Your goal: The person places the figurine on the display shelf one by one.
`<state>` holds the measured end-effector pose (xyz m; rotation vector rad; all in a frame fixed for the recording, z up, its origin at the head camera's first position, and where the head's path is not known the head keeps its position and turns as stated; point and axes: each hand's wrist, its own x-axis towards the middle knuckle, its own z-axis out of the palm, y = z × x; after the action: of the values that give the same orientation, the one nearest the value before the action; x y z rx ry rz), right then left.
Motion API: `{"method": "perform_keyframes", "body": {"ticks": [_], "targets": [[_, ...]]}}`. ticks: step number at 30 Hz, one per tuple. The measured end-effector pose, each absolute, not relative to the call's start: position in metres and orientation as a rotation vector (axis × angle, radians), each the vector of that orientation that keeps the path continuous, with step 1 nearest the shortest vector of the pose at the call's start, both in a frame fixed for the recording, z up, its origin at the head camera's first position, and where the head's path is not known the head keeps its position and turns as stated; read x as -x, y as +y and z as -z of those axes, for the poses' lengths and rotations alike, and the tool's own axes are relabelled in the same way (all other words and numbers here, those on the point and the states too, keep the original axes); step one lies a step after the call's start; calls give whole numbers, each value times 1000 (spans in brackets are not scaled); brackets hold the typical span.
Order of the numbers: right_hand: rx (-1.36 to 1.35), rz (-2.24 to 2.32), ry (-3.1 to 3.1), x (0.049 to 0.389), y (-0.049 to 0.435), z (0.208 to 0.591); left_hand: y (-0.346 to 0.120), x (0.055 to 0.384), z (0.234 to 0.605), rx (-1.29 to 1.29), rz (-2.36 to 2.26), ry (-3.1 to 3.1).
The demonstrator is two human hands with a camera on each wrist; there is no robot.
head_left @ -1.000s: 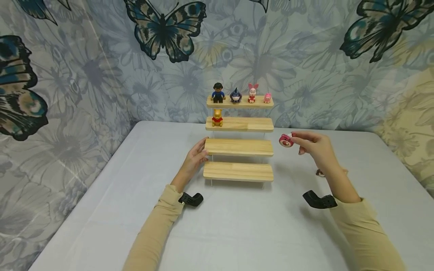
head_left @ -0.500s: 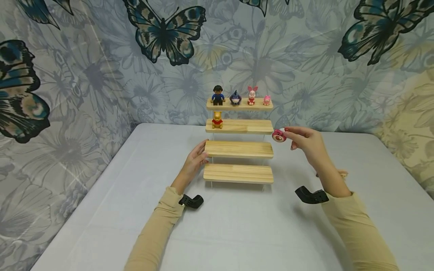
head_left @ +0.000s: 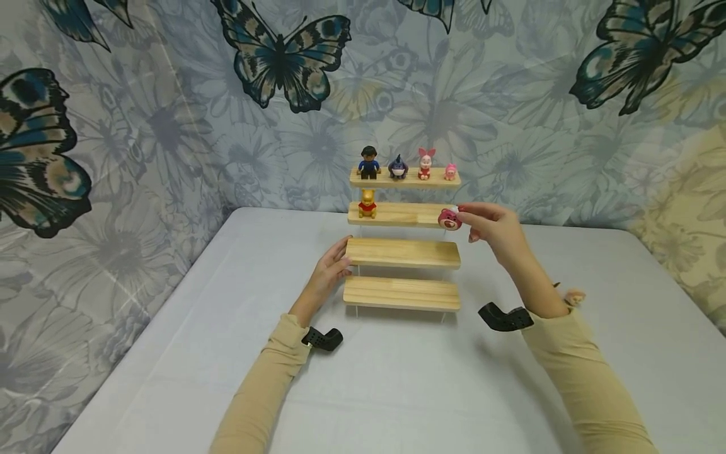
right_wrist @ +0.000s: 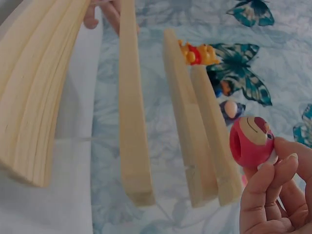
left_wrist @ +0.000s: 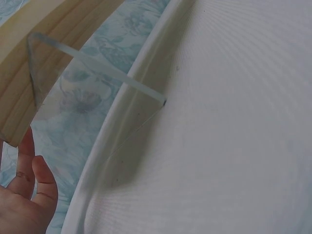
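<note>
Head — right fingers (head_left: 479,222) pinch bear (head_left: 448,220); loose left fingers (head_left: 336,251) touch stand (head_left: 403,253) bearing five figures (head_left: 367,205).

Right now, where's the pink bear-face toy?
In the head view, the pink bear-face toy is pinched in the right hand by the right end of the second shelf from the top; the yellow bear figurine sits at that shelf's left end.

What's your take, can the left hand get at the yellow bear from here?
Probably yes: the left hand touches the left end of the third shelf from the top, and nothing visible blocks the yellow bear above it.
</note>
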<state>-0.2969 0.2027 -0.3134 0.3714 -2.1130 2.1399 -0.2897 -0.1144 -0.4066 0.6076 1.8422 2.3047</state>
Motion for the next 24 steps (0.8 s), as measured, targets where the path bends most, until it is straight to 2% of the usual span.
{"method": "perform_keyframes", "body": {"ticks": [6, 24], "targets": [[-315, -2180, -2117, 295, 188, 305, -114, 289, 408, -607, -2333, 1812], [-368, -2238, -2097, 306, 162, 305, -115, 289, 408, -624, -2308, 1841]]}}
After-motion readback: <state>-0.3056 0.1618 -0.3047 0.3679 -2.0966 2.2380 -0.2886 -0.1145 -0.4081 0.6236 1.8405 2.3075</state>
